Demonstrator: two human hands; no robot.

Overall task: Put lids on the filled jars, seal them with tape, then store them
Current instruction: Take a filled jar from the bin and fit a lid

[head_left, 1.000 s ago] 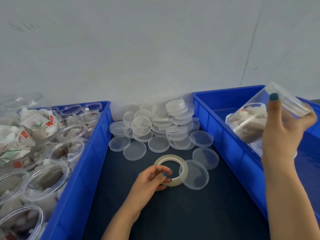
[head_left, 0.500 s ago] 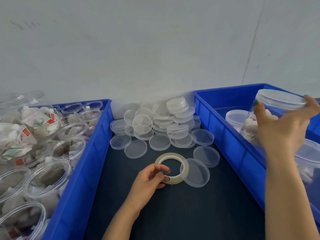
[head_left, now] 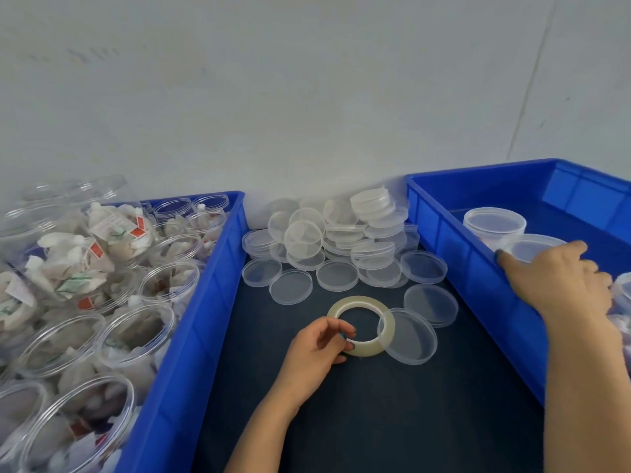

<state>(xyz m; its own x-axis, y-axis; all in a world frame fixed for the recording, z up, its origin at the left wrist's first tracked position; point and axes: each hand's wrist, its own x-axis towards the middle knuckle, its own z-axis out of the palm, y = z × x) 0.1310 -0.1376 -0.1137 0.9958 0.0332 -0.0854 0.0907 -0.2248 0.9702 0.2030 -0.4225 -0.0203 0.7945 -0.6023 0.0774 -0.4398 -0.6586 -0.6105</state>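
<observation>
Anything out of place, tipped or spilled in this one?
Nothing spilled or broken. The lids sit in a loose heap by the wall, some tilted, and one lid overlaps the right side of the tape that the left hand pinches. In the left bin, a few filled jars lie tipped on top of the upright ones.

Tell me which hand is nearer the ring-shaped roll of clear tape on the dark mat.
Left. The left hand pinches the near rim of the clear tape roll. The right hand is away to its right, holding a clear lidded jar in the blue plastic bin.
</observation>
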